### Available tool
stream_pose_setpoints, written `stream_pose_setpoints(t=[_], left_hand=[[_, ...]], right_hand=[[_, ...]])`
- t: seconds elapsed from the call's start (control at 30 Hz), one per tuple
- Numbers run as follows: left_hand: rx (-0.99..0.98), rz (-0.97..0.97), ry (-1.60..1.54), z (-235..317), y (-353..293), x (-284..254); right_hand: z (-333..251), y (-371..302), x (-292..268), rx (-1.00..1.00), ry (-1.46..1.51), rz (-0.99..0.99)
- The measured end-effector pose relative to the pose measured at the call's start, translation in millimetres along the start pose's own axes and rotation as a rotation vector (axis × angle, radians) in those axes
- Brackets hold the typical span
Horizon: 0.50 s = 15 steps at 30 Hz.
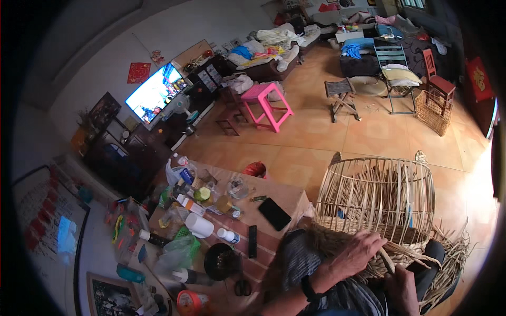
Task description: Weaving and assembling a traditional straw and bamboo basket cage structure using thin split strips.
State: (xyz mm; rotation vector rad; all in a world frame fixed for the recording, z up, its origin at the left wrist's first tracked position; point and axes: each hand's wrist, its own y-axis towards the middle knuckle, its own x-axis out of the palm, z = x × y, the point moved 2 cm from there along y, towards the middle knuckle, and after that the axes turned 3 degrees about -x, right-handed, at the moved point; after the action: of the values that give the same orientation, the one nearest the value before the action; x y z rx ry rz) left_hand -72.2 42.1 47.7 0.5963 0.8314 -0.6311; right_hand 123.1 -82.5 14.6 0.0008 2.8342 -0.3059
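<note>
A woven straw basket (392, 246) rests across my lap, its rim of braided dried stalks towards me and its open frame of upright stakes (380, 176) pointing away. My left hand (363, 252), with a black band on its wrist, is closed at the braided edge, fingers pinched around straw strands. Just nearer and to the right, my right hand (403, 289) is closed around a flat pale straw strand (387, 260) that runs up towards the left hand. More loose strands (419, 255) stick out to the right. Fingertips of both hands are partly hidden.
Left of me a table (287, 197) carries a black phone (274, 214), a remote (252, 242), scissors (243, 287), a black bowl (221, 262) and several bottles. Loose straw (448, 263) lies at my right. A pink stool (268, 105) and folding chair (396, 79) stand beyond.
</note>
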Motion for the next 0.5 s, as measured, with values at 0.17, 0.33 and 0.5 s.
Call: stream_pose_setpoints(t=[0.17,0.33,0.5], left_hand=[[-0.007,0.036,-0.021,7,-5,1],[-0.088,0.017,0.039,2,5,5],[-0.067,0.203,-0.039,0,4,13]], right_hand=[[-27,1,-23,0.155,0.529,-0.174],[-55,15,-37,0.191,0.625,-0.15],[-38,17,-79,-0.068,0.789,-0.059]])
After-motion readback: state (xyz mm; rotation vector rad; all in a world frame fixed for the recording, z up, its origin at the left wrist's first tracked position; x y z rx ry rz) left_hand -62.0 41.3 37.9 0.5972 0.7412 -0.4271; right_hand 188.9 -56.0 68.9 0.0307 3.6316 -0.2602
